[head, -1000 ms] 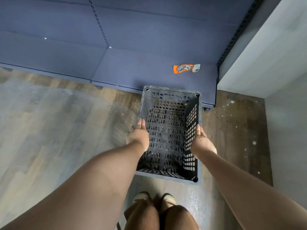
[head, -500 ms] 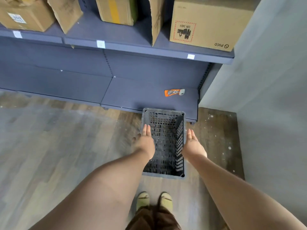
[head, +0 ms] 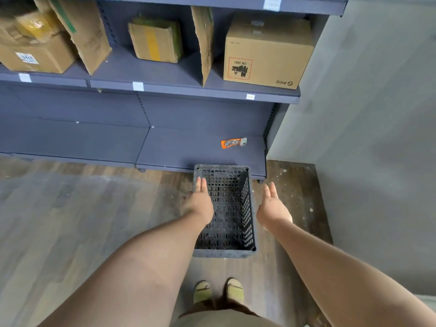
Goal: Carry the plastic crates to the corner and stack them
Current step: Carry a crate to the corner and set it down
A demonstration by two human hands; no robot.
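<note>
The left hand (head: pixel 199 202), open flat, is over the left rim of the black perforated crate (head: pixel 226 252), which sits on the floor beside the bottom shelf (head: pixel 188 147). The right hand (head: pixel 271 207) is open and empty, apart from the crate. It is better to square the crate into the corner first.

Dark grey crate (head: pixel 224 211), pierced all over with a grid of small slots. Blue-grey shelving (head: pixel 188 147). Brown cardboard boxes, one (head: pixel 266 50) printed with a red-bordered black label, another (head: pixel 155 41) banded in yellow tape. Orange packet (head: pixel 232 143). Grey-brown wood-grain floor (head: pixel 70 220). Pale yellow-green sandals (head: pixel 219 291).
</note>
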